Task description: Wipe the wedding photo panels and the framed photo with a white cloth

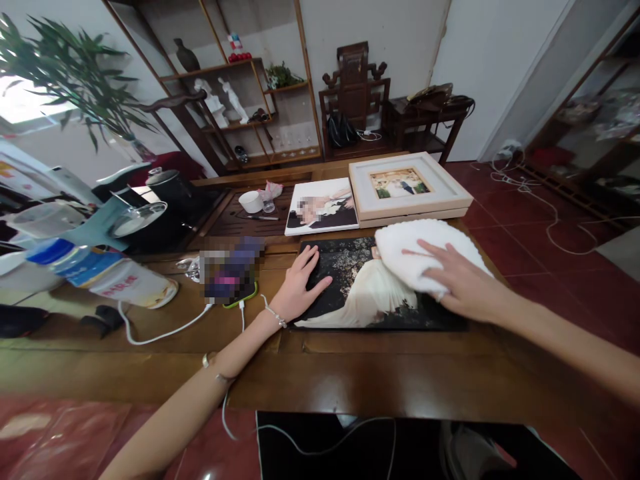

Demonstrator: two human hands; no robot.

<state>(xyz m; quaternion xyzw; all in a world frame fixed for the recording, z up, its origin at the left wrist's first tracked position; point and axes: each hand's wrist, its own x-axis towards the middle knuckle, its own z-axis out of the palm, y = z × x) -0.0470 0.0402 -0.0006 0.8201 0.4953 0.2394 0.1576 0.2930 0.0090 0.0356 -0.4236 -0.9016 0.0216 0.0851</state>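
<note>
We can't make out any readable text. Large white plastic bottle (107, 275) with a blue cap (51, 251) and blue band (86, 261): we spot pinkish-red lettering (119, 287) on the white part, pale script on the band, both too blurred to transcribe.

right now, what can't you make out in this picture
Head view:
Photo board, upper right: hidden under the white cloth and right hand.
Photo board's left edge: partly covered by the left hand.
Phone: screen masked by pixel blocks.
Right forearm: cut off by the right edge.
</note>
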